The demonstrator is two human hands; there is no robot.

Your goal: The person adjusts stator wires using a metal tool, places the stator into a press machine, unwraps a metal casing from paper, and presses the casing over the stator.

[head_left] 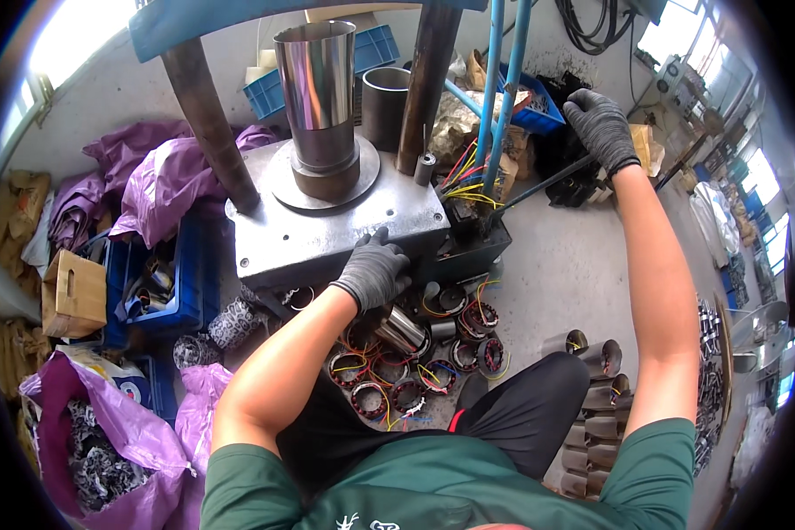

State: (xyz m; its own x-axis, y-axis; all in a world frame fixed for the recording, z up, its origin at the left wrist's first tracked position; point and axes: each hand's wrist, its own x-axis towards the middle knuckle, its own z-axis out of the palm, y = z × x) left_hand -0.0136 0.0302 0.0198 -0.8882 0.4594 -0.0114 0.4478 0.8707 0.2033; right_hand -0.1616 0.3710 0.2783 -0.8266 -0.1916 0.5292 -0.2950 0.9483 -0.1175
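Note:
In front of me stands a press with a thick metal plate [336, 243] between dark columns. My left hand [375, 269], in a dark grey glove, lies over the plate's front edge with its fingers apart and holds nothing. A shiny metal cylinder [316, 79] stands upright on a dark round base [325, 172] on the plate. My right hand [602, 131], gloved alike, is raised at the right. A long dark lever [543, 187] rises from the machine's side and runs under this hand. Its fingers are curled at the lever's upper end; the palm side is hidden.
Several wound stator rings [406, 395] with coloured wires lie on the floor between the press and my legs. Metal sleeves [602, 393] stand in rows at the right. Blue crates [190, 274] and purple sacks [119, 424] crowd the left. Blue pipes [503, 106] rise beside the press.

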